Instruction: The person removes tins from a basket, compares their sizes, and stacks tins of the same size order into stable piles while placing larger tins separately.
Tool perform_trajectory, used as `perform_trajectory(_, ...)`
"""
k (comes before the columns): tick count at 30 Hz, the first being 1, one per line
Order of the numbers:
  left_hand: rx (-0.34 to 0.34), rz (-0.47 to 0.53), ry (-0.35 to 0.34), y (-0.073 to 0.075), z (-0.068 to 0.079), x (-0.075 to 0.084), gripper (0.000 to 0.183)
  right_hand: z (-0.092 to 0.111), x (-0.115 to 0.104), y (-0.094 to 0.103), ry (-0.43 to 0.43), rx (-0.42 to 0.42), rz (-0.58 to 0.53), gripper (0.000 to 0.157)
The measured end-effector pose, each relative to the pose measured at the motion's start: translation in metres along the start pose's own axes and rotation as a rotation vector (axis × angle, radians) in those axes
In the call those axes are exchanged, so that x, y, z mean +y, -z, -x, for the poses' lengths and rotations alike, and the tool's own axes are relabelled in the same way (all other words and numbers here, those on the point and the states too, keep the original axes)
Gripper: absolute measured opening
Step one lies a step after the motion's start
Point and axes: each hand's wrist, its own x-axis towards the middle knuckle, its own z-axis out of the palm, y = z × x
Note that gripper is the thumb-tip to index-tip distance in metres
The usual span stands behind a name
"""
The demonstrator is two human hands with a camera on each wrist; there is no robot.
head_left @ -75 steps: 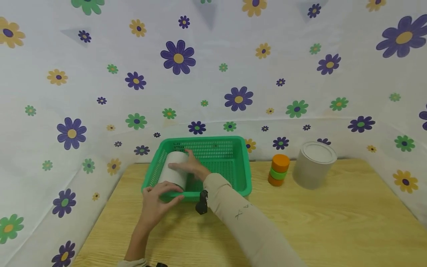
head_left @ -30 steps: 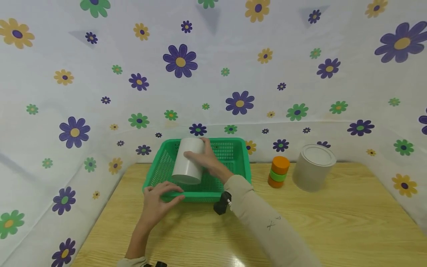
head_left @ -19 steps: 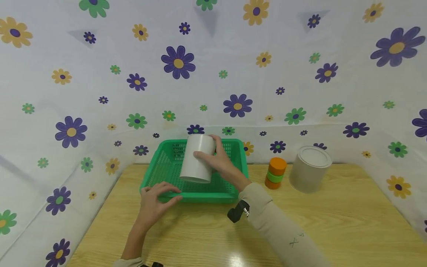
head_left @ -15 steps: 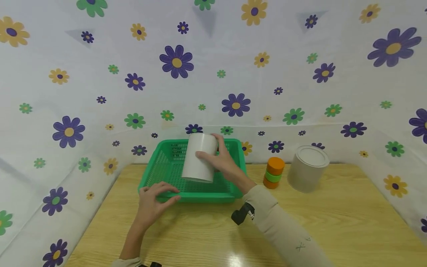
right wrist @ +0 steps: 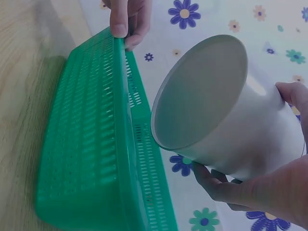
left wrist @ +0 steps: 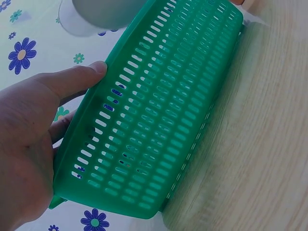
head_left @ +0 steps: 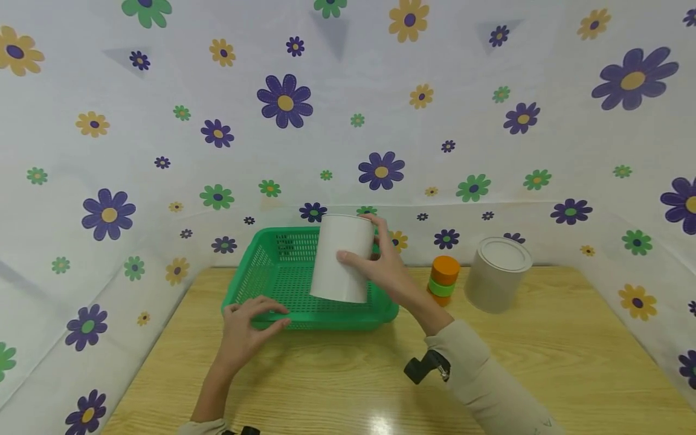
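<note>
My right hand holds a large white cylindrical can above the right part of a green plastic basket. The can is tilted, and its thumb-side wall faces the head camera. In the right wrist view a rimmed round end of the can faces the camera, with fingers curled round its side. My left hand pinches the basket's near rim toward the left corner. Up close in the left wrist view, the left thumb lies on that rim, with the other fingers partly hidden behind it.
Right of the basket stands an orange cylinder with a green band. Next to it is a lidded white can. All rest on a wood-grain table, backed by a flower-print sheet.
The white can has left the basket's left side, where it lay, and has risen and moved right in my right hand. The left hand stays at the rim.
</note>
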Motion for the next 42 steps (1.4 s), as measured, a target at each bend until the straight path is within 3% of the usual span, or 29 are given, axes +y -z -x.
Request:
perform_trajectory(8, -0.011, -0.010, 0.014, -0.001, 0.000, -0.002, 0.017, 0.035, -0.002, 0.023, 0.046, 0.031, 0.029, 0.080)
perform_trajectory(15, -0.011, -0.013, 0.015, -0.002, 0.001, -0.002, 0.020, 0.075, 0.004, 0.044, 0.038, 0.103, 0.033, 0.080)
perform_trajectory(25, -0.013, -0.005, 0.030, -0.001, -0.001, 0.001, 0.019, 0.124, 0.007, 0.078, 0.138, 0.186, 0.109, 0.085)
perform_trajectory(34, -0.015, 0.001, 0.043, -0.003, 0.001, 0.001, 0.019, 0.156, 0.017, 0.106, 0.177, 0.283, 0.302, 0.092)
perform_trajectory(42, -0.002, -0.006, 0.027, -0.003, 0.001, 0.002, 0.019, 0.172, 0.027, 0.124, 0.184, 0.387, 0.447, 0.094)
